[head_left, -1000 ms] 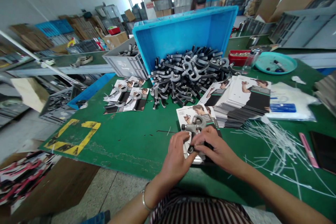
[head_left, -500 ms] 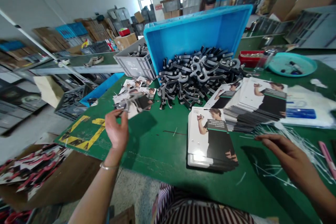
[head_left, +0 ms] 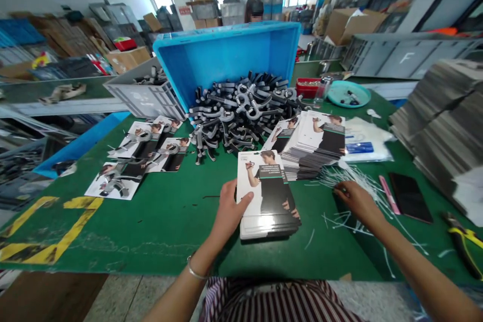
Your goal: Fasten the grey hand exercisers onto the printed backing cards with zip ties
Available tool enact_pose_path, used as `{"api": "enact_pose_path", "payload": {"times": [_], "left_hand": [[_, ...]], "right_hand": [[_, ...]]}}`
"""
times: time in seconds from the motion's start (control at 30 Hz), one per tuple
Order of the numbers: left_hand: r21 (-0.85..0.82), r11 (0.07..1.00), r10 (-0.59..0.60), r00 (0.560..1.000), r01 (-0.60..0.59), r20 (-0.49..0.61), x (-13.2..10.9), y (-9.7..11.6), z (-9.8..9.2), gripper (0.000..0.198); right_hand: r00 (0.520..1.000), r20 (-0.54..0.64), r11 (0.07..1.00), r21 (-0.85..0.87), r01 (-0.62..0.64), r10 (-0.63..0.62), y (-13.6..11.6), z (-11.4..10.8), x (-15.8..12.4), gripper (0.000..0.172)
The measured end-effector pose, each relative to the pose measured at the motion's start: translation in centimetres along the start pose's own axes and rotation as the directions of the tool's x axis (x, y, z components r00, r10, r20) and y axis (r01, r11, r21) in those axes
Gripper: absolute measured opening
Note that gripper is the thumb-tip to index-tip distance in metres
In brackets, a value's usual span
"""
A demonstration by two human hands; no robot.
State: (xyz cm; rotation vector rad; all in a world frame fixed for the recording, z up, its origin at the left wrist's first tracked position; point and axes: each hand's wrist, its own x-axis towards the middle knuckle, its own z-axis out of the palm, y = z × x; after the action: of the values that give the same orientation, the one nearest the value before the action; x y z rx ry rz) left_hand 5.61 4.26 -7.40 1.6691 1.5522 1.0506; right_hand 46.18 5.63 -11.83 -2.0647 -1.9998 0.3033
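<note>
Left grip (head_left: 227, 207) loosely clasps stacked cards (head_left: 273, 193); right grip (head_left: 356, 201) (contents unclear) curls near white ties (head_left: 327, 176).

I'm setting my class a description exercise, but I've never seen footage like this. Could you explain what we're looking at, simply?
There is no machine here: the two bare hands belong to a person wearing a camera on their head, looking forward and down.

The left hand has its thumb on a stack of printed cards, fingers at its left edge. The right hand is by loose white plastic ties; whether it pinches one is unclear.

On the green table, grey-and-black hand grips spill from a tipped blue bin. Cards bearing grips lie at left; pliers lie at far right.
</note>
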Motion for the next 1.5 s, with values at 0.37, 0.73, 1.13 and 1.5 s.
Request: {"api": "enact_pose_path", "payload": {"times": [0.37,0.73,1.13,1.5], "left_hand": [[-0.164,0.975,-0.152,0.988,0.152,0.012,0.3,-0.6,-0.9,0.053],[-0.072,0.996,-0.055,0.997,0.051,-0.058,-0.2,-0.7,-0.2,0.048],[-0.031,0.999,-0.037,0.997,0.035,-0.063,-0.1,-0.4,-0.1,0.047],[-0.036,0.999,0.006,1.000,-0.007,-0.027,-0.6,-0.5,-0.2,0.048]], "right_hand": [[0.953,0.207,0.970,0.148,0.193,-0.221,0.1,-2.9,2.8,0.029],[0.884,-0.067,0.882,0.065,0.466,-0.462,-5.9,2.0,0.1,0.034],[0.976,-0.036,0.962,0.165,0.217,-0.213,0.5,-1.4,-10.2,0.021],[0.977,0.170,0.865,0.501,0.025,-0.127,-4.3,-5.4,-3.4,0.030]]}}
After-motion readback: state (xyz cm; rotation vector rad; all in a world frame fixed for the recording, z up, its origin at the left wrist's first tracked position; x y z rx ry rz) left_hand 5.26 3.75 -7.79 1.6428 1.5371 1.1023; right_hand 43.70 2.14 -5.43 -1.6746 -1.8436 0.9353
